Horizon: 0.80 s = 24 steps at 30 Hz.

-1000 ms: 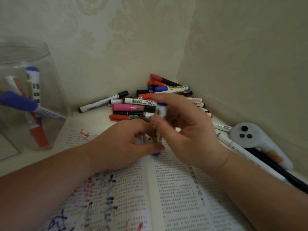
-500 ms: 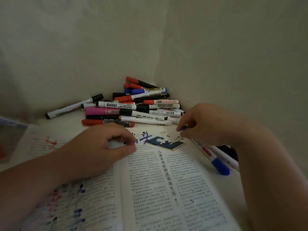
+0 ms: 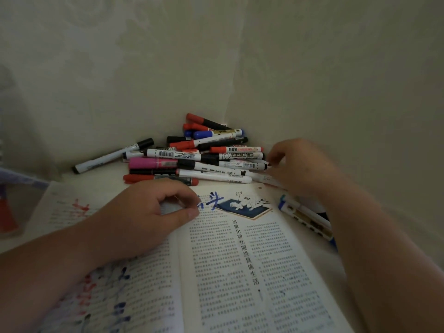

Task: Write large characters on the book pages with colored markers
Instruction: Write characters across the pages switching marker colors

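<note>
Fingers (image 3: 275, 156) of right hand (image 3: 298, 167) pinch marker (image 3: 240, 165); left hand (image 3: 144, 212) curls on book (image 3: 240, 272), contents unclear.

The left forearm (image 3: 48, 272) and right forearm (image 3: 384, 255) are bare right to the edge of view. The left hand (image 3: 144, 212) and right hand (image 3: 298, 169) are bare too; the left thumb (image 3: 187, 215) shows a short, plain nail.
</note>
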Each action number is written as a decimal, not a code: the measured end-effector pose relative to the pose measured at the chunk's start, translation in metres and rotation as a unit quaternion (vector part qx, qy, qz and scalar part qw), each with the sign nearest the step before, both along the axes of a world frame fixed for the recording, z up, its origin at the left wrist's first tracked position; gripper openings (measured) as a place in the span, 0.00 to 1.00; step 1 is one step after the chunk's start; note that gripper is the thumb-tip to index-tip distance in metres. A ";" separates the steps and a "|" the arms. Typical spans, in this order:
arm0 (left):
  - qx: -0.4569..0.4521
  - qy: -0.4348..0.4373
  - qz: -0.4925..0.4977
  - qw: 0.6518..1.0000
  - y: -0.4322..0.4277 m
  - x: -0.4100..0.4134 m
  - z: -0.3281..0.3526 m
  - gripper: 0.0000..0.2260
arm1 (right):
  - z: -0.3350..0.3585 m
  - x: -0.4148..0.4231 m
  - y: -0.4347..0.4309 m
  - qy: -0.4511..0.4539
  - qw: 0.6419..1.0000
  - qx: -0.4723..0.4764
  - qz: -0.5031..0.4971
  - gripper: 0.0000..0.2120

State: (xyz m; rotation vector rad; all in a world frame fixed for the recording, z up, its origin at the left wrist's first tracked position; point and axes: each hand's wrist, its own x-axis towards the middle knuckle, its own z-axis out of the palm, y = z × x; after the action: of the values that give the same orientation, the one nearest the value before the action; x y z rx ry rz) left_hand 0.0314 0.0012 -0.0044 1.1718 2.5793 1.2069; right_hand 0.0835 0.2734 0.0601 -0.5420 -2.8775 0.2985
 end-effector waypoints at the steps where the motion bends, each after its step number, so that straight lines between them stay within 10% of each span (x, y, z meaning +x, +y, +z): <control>1: 0.014 -0.002 0.009 1.000 0.000 0.000 0.000 0.05 | -0.004 -0.004 0.000 -0.010 1.000 0.001 0.000 0.07; 9: 0.066 -0.015 0.032 0.997 -0.001 0.002 0.001 0.09 | -0.017 -0.017 0.003 -0.055 0.998 0.028 0.030 0.13; 17: 0.138 -0.038 0.039 0.989 0.000 -0.003 -0.005 0.13 | 0.002 0.007 -0.019 0.340 0.913 -0.163 0.159 0.09; 20: 0.181 -0.034 0.021 0.983 -0.001 -0.002 -0.003 0.24 | -0.004 0.013 -0.041 0.168 0.916 -0.274 0.241 0.11; 24: 0.055 0.043 -0.003 0.998 0.000 0.005 0.005 0.23 | -0.010 0.016 -0.061 0.036 0.932 -0.173 0.316 0.10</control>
State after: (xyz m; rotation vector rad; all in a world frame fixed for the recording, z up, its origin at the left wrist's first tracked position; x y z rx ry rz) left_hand 0.0361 0.0011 0.0004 1.2784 2.5989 1.3412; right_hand 0.0999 0.2127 0.0497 0.3715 -2.8509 0.9074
